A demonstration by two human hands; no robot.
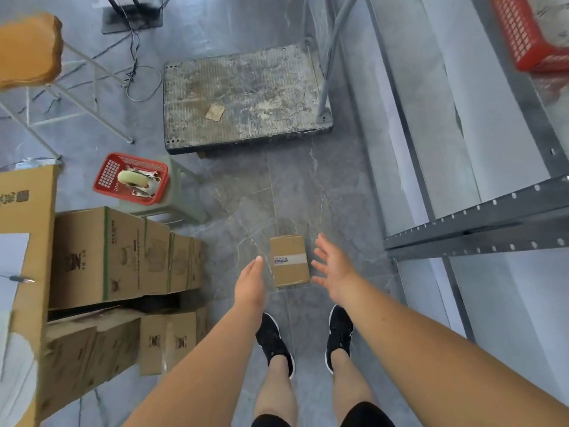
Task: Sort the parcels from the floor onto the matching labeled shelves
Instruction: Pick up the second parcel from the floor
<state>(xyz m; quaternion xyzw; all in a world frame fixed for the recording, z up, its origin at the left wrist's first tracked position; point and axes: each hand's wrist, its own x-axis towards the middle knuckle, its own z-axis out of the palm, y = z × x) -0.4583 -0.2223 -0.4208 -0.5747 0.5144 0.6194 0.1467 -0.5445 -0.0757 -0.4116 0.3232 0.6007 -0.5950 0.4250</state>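
Observation:
A small brown cardboard parcel (pixel 289 261) with a white label and a tape strip lies on the grey floor just ahead of my feet. My left hand (pixel 250 283) hangs to its left, fingers straight and together, holding nothing. My right hand (pixel 334 274) hovers to its right with fingers spread, also holding nothing. Neither hand touches the parcel. A grey metal shelf rack (pixel 480 217) stands at the right, its labels not visible.
Stacked cardboard cartons (pixel 123 260) fill the left side. A red basket (pixel 106 175) with a tape dispenser rests on a small stool. A dirty flat trolley (pixel 246 97) lies ahead. A wooden-topped stool (pixel 27 50) stands at far left, another red basket (pixel 523 35) on the rack.

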